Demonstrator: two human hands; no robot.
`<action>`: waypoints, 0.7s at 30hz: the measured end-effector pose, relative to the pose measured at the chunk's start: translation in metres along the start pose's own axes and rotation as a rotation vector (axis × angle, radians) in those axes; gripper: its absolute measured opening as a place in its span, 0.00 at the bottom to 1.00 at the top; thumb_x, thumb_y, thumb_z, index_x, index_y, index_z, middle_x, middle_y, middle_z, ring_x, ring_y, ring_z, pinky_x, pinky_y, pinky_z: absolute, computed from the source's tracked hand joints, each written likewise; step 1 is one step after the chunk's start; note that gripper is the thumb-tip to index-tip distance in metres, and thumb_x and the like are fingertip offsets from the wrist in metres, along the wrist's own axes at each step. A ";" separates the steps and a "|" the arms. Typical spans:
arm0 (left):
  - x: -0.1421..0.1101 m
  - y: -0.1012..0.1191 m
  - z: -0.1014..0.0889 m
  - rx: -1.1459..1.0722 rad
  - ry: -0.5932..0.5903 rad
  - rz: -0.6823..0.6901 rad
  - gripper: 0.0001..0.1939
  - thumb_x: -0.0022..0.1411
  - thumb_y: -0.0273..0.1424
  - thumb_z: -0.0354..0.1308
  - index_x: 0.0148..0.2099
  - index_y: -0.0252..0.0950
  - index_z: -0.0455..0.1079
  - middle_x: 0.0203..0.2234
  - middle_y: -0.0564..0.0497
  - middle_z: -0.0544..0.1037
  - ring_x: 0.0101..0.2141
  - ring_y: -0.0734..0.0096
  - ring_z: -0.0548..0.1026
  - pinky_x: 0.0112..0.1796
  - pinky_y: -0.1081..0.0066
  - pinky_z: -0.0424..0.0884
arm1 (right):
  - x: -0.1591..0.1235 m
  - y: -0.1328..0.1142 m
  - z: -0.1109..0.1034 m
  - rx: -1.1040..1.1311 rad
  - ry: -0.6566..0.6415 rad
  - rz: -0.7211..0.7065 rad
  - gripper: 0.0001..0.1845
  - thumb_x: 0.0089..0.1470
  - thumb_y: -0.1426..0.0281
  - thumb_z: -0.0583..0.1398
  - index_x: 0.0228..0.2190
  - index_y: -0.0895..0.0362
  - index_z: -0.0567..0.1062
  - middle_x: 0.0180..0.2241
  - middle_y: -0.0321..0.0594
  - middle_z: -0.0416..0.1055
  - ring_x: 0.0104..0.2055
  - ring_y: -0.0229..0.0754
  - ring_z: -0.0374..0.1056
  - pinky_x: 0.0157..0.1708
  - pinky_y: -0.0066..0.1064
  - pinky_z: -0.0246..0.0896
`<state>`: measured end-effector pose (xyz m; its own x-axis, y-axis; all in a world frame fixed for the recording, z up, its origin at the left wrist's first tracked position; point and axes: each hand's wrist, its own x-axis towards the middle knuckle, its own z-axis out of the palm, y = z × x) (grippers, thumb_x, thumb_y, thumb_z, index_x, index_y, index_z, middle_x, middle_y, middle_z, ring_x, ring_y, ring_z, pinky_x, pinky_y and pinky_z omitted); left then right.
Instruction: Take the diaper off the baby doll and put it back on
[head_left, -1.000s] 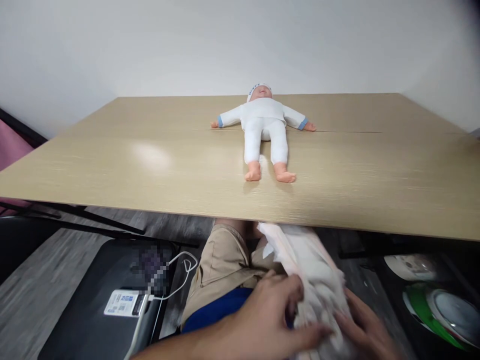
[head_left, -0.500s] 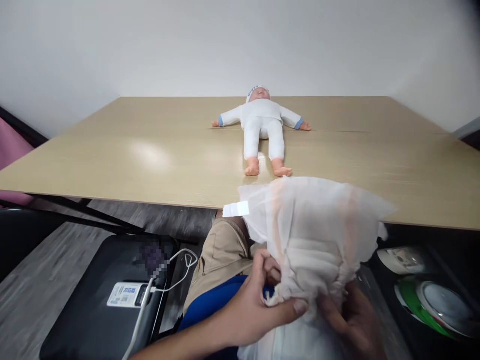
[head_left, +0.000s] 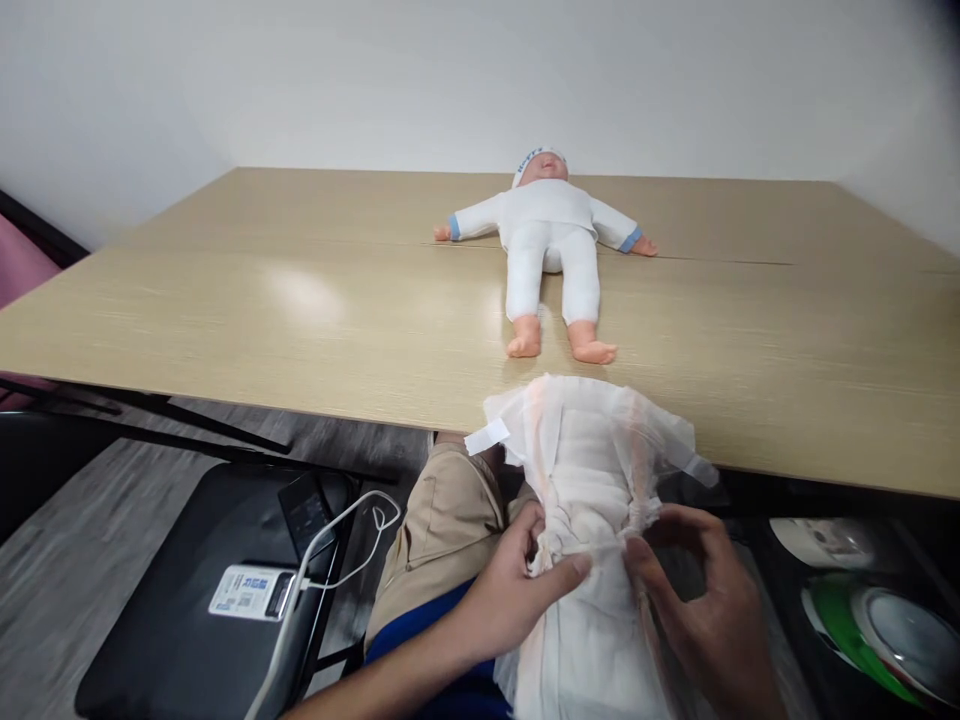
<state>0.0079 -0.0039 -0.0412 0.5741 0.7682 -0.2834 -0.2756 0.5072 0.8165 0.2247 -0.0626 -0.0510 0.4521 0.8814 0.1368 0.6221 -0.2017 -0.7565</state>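
Observation:
An unfolded white diaper (head_left: pixel 589 470) hangs over my lap, its top end against the table's front edge. My left hand (head_left: pixel 517 585) grips its left side, thumb on the inner face and fingers curled beneath. On the opposite edge my right hand (head_left: pixel 694 590) pinches the ruffled border between thumb and fingers. A pale fastening tab (head_left: pixel 487 437) sticks out at the upper left of the diaper. Beyond it a baby doll (head_left: pixel 551 225) in white clothes and a headband lies on its back, arms spread, feet toward me.
The doll lies on a wooden table (head_left: pixel 360 330) against a white wall. At the left, a black chair seat (head_left: pixel 172 600) bears a power bank (head_left: pixel 251 592), a white cable (head_left: pixel 289 590) and a dark flat device (head_left: pixel 305 512). A green-and-white round object (head_left: pixel 855 630) sits low at the right.
The diaper's top end has come down and narrowed, and more of its inner length shows below my hands. My right hand has shifted up along its edge. The view has tilted slightly.

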 end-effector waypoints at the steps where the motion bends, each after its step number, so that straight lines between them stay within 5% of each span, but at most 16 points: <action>1: 0.001 0.001 0.000 0.018 0.000 0.002 0.29 0.67 0.45 0.73 0.62 0.39 0.71 0.59 0.43 0.80 0.63 0.52 0.75 0.66 0.53 0.68 | 0.004 -0.004 0.000 -0.006 0.079 -0.072 0.27 0.60 0.46 0.69 0.48 0.53 0.76 0.45 0.43 0.79 0.46 0.53 0.78 0.48 0.44 0.74; 5: 0.006 0.005 -0.001 0.088 -0.023 0.014 0.26 0.69 0.46 0.71 0.59 0.38 0.70 0.57 0.44 0.80 0.62 0.54 0.75 0.64 0.55 0.69 | 0.025 -0.035 0.003 -0.068 0.221 -0.437 0.21 0.63 0.59 0.71 0.52 0.52 0.74 0.51 0.49 0.77 0.56 0.58 0.75 0.61 0.55 0.67; 8: 0.009 0.005 -0.001 0.182 -0.030 0.035 0.25 0.70 0.47 0.70 0.58 0.38 0.70 0.55 0.45 0.80 0.61 0.55 0.75 0.63 0.57 0.70 | 0.045 -0.058 0.011 -0.195 0.098 -0.624 0.23 0.68 0.64 0.67 0.61 0.50 0.73 0.59 0.50 0.76 0.63 0.59 0.73 0.65 0.56 0.65; 12: 0.006 0.015 -0.006 0.446 -0.024 0.088 0.27 0.72 0.49 0.66 0.64 0.40 0.67 0.59 0.44 0.77 0.60 0.56 0.75 0.62 0.58 0.71 | 0.072 -0.065 0.028 -0.277 -0.146 -0.700 0.31 0.73 0.61 0.60 0.72 0.52 0.63 0.72 0.51 0.66 0.75 0.59 0.62 0.73 0.58 0.59; 17: -0.001 0.074 -0.028 1.039 -0.155 0.097 0.25 0.74 0.52 0.62 0.59 0.38 0.73 0.51 0.42 0.80 0.53 0.53 0.75 0.56 0.56 0.72 | 0.091 -0.056 0.040 -0.386 -0.266 -0.726 0.36 0.76 0.57 0.55 0.77 0.50 0.56 0.78 0.49 0.57 0.80 0.58 0.53 0.78 0.61 0.50; 21: 0.012 0.140 -0.047 1.212 -0.316 0.271 0.15 0.79 0.45 0.58 0.49 0.38 0.76 0.44 0.46 0.82 0.44 0.62 0.78 0.48 0.64 0.72 | 0.100 -0.053 0.040 -0.404 -0.299 -0.749 0.37 0.76 0.54 0.55 0.78 0.49 0.56 0.80 0.47 0.52 0.82 0.56 0.50 0.79 0.60 0.48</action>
<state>-0.0598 0.0947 0.0461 0.8131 0.5807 -0.0416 0.3674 -0.4563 0.8104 0.2115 0.0538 -0.0229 -0.3119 0.9052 0.2888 0.8895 0.3850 -0.2462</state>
